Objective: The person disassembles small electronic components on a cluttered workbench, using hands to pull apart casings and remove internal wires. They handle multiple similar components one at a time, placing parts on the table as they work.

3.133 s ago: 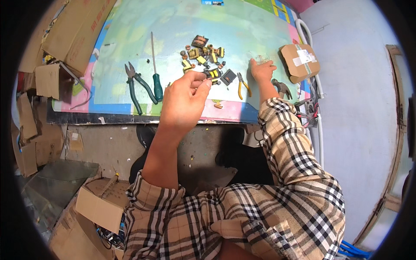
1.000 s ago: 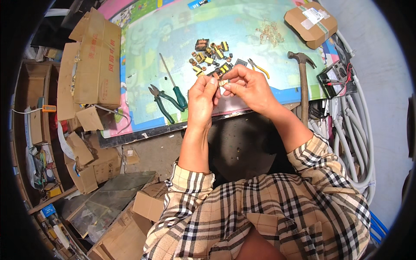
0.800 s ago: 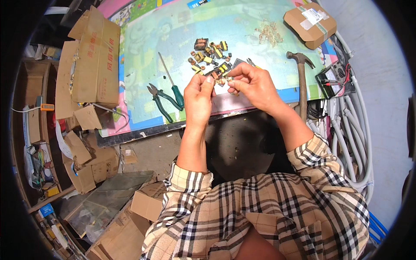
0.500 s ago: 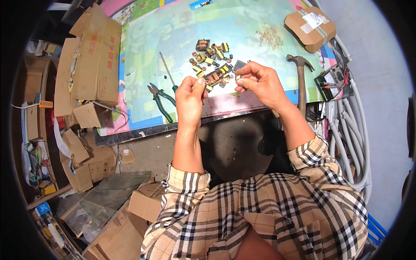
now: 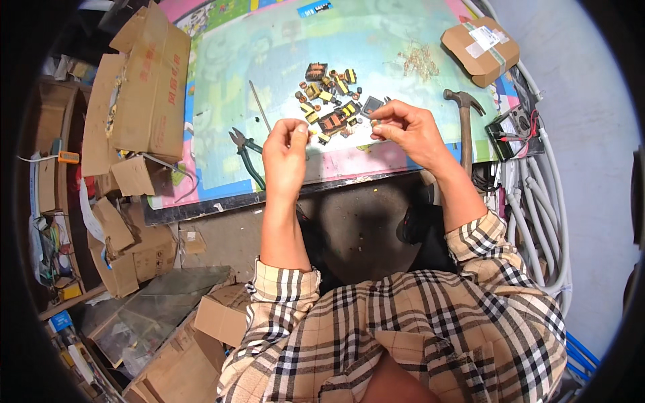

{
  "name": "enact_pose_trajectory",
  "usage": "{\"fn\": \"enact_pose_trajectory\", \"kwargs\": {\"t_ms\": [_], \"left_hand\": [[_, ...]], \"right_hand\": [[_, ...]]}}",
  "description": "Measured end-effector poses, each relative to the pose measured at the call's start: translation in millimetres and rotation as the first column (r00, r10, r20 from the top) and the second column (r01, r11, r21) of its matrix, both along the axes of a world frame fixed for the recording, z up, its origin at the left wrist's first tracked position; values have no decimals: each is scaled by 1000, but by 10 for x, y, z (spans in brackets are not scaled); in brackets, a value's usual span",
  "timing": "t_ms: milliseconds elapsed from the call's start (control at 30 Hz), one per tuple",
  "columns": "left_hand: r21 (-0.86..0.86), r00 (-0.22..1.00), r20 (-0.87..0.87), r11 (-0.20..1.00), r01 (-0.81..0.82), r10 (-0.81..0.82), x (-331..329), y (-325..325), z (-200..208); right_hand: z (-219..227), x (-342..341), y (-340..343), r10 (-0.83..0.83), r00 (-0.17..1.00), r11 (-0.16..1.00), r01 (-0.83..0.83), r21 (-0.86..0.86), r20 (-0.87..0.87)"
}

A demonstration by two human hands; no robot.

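My left hand point(image 5: 286, 151) is closed in a pinch in front of the pile, at its left side. A tiny yellowish bit shows at its fingertips, too small to name. Across a gap, my right hand point(image 5: 411, 133) also pinches something small, mostly hidden by thumb and forefinger. Between and beyond them lies a loose heap of small wire-wound coils and transformers point(image 5: 332, 122), black, yellow and copper. A dark square part point(image 5: 371, 105) rests beside my right fingertips. Left of my left hand are green-handled cutting pliers point(image 5: 250, 161), jaws apart; a screwdriver shaft point(image 5: 259, 105) runs behind that hand.
A claw hammer point(image 5: 466, 124) lies to the right, near a multimeter point(image 5: 516, 122) with red leads. Behind it sit a taped cardboard box point(image 5: 480, 57) and a tangle of thin copper wire point(image 5: 419, 62). An open carton point(image 5: 151, 94) stands at the table's left.
My hands have drawn apart: the left went left and slightly down, over the screwdriver's handle, and the right shifted a little right. Both stay pinched. More of the heap's front shows.
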State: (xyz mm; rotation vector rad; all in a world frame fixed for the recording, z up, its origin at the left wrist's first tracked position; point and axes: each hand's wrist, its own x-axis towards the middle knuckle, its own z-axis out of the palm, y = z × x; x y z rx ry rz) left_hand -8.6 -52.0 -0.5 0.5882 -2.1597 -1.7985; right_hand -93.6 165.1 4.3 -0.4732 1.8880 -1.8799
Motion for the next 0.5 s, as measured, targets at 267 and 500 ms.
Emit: {"fn": "enact_pose_trajectory", "kwargs": {"t_ms": [267,500], "left_hand": [[-226,949,-21,926,302,-315,5,426,47],[-20,971,27,971,238,-237,3,512,42]], "right_hand": [[50,141,-131,79,982,992,-60,115,-170],[70,166,-150,76,987,986,-54,155,-141]]}}
